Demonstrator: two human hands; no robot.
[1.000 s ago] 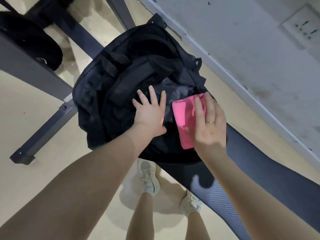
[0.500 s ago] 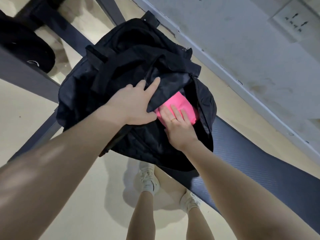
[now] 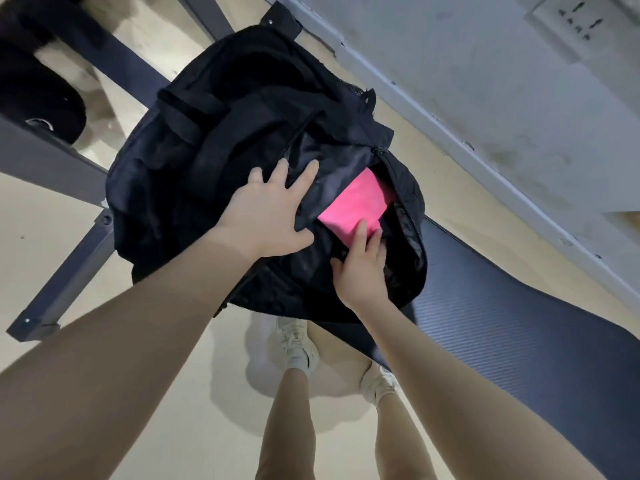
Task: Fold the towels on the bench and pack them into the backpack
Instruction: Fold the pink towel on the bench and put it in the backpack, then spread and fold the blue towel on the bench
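A black backpack [image 3: 207, 161] lies on the near end of a dark padded bench [image 3: 502, 334], its main compartment unzipped. Inside the opening sits a folded pink towel [image 3: 353, 206], partly covered by the flap. My left hand [image 3: 266, 216] grips the flap, fingers spread on its lining and thumb at its edge, holding it back. The fingers of my right hand [image 3: 363, 265] reach into the opening and press on the towel's near edge; some fingertips are hidden inside the bag.
Grey metal frame bars [image 3: 69, 271] run under and left of the backpack. A black round weight [image 3: 41, 98] lies at the top left. A wall with a socket plate [image 3: 571, 22] stands close behind. My feet in white shoes [image 3: 298, 344] stand below the bench end.
The pink towel went from on top of the backpack into its opening. My left hand lifted the flap, and my right hand has slid back to the towel's near edge.
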